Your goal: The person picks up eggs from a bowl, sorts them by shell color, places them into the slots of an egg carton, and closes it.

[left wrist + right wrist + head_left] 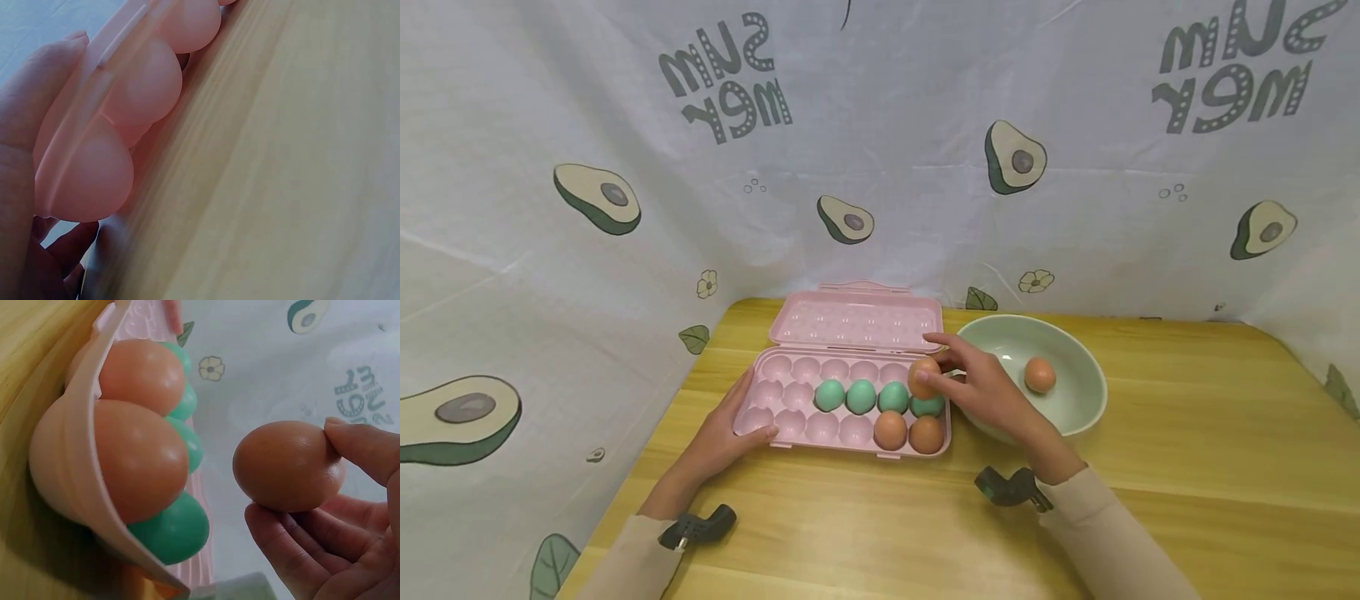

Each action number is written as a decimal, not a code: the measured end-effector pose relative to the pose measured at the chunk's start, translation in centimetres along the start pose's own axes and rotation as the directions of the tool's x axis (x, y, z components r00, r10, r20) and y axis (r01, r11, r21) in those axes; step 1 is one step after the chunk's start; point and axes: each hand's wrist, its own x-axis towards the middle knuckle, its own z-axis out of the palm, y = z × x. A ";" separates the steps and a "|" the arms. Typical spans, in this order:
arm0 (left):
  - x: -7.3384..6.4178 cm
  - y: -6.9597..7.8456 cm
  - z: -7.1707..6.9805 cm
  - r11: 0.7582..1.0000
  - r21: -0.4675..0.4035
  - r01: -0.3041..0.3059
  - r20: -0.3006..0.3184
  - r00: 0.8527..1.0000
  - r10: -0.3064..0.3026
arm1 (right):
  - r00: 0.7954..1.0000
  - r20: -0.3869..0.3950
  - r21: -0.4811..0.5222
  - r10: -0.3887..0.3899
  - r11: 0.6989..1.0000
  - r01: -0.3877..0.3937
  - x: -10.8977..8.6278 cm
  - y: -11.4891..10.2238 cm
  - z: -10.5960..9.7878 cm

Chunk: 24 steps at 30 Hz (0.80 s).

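Observation:
My right hand (988,387) pinches a brown egg (287,465) between thumb and fingertips, above the right end of a pink egg carton (838,428). At the carton's left end, my left hand (718,433) grips the edge, its thumb on the rim and fingers around the far side; in the left wrist view the thumb (31,94) lies along the rim. Several green eggs (861,397) sit in the middle row. Two brown eggs (891,431) fill the front row's right cups; the other front cups are bare. The carton's lid (857,321) lies open behind it.
A pale green bowl (1086,400) stands right of the carton, with one brown egg (1040,375) visible inside; my right hand and forearm cover part of it. Wooden tabletop (865,517) extends in front and to the right. A white avocado-print cloth (910,167) hangs behind.

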 end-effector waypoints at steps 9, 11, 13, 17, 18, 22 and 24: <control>0.0 -0.1 0.1 1.000 -0.004 0.000 0.001 1.000 0.000 | 1.000 0.025 0.055 -0.003 0.998 0.001 1.6 -1.5 1.2; 0.0 -0.1 0.1 1.000 -0.004 -0.001 0.001 1.000 0.001 | 1.000 0.023 0.066 -0.016 0.998 0.014 2.0 -1.7 1.6; 0.0 -0.1 0.0 1.000 -0.002 -0.007 -0.001 1.000 0.007 | 0.999 0.026 0.075 -0.025 0.997 0.023 2.3 -1.8 2.2; 0.0 -0.1 0.0 1.000 0.004 -0.026 -0.005 1.000 0.026 | 0.999 0.037 0.081 -0.025 0.996 0.022 2.8 -1.7 3.1; 0.0 -0.1 -0.1 1.000 0.004 -0.030 -0.006 1.000 0.030 | 0.999 0.039 0.082 -0.023 0.996 0.020 2.9 -1.8 3.3; 0.1 -0.2 0.0 0.999 0.003 -0.033 -0.006 0.999 0.033 | 0.998 0.045 0.111 -0.035 0.993 0.030 3.2 -2.1 3.9; 0.1 -0.2 0.0 0.999 0.002 -0.032 -0.006 0.999 0.032 | 0.998 0.052 0.125 -0.036 0.992 0.029 3.2 -2.2 4.1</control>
